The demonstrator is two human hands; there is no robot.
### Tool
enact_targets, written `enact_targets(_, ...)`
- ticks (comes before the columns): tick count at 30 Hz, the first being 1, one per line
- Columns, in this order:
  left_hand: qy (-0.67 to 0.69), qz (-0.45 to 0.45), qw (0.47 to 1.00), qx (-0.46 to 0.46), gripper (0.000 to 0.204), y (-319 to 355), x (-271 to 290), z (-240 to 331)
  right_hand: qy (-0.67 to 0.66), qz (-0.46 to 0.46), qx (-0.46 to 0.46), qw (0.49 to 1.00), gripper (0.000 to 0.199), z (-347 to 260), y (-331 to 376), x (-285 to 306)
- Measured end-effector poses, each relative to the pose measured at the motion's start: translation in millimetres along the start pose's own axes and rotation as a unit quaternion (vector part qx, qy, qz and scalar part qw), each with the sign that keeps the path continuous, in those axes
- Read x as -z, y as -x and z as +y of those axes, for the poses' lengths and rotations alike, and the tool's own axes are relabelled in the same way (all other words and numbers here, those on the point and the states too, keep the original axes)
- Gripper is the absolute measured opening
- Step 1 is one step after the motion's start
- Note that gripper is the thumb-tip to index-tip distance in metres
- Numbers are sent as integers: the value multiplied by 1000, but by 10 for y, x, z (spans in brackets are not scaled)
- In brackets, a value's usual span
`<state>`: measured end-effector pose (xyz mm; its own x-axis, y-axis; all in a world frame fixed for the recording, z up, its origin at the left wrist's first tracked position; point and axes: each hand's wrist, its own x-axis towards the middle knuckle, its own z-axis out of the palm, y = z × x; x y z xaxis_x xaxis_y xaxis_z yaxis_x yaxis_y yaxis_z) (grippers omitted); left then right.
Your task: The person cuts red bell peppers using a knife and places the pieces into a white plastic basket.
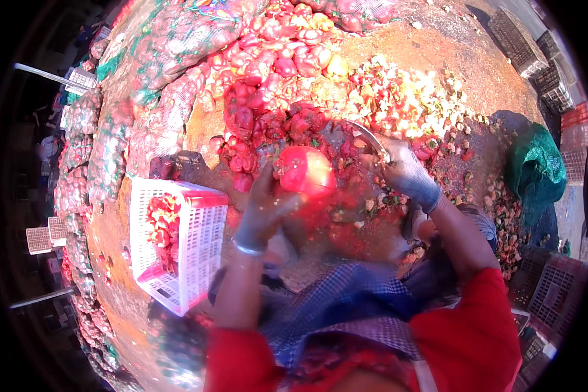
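My left hand (pixel 264 209), in a thin glove, holds a large red bell pepper (pixel 305 173) up in front of me. My right hand (pixel 405 171), also gloved, grips a knife (pixel 367 135) whose curved blade points up and left, close to the pepper's right side. Below both hands lies a heap of red peppers (pixel 268 111) on the ground. A checked apron covers my lap.
A white and pink plastic crate (pixel 176 242) with several red peppers in it stands at my left. Mesh sacks of peppers (pixel 170 46) are piled at the left and top. Cut scraps and cores (pixel 405 98) litter the ground at right, near a green net (pixel 536 166) and dark crates (pixel 549 287).
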<state>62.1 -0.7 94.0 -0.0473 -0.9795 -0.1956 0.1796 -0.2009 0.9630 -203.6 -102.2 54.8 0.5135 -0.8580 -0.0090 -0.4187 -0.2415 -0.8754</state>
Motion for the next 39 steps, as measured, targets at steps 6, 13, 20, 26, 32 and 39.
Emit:
enact_targets(6, -157, -41, 986, -50, 94, -41, -72, -244, 53, -70, 144, 986, 76, -390, 61, -268)
enact_targets(13, -326, -63, 940, -82, 91, 18, -142, -409, 170, -116, 167, 964, 83, -352, 169, -213)
enact_targets(20, -401, -44, 908, -110, 90, 144, -128, -524, 196, -199, 17, 960, 79, -501, 248, -302)
enact_targets(26, -228, -41, 972, -34, 86, 65, -90, -272, -120, -131, -39, 983, 58, -389, 164, -358)
enact_targets(32, 73, 41, 996, 36, 83, 60, -202, -408, -138, -77, -78, 984, 55, -386, 126, -462)
enact_targets(39, -85, 2, 996, 27, 76, 91, -176, -311, 1, -95, 3, 995, 63, -354, 91, -274)
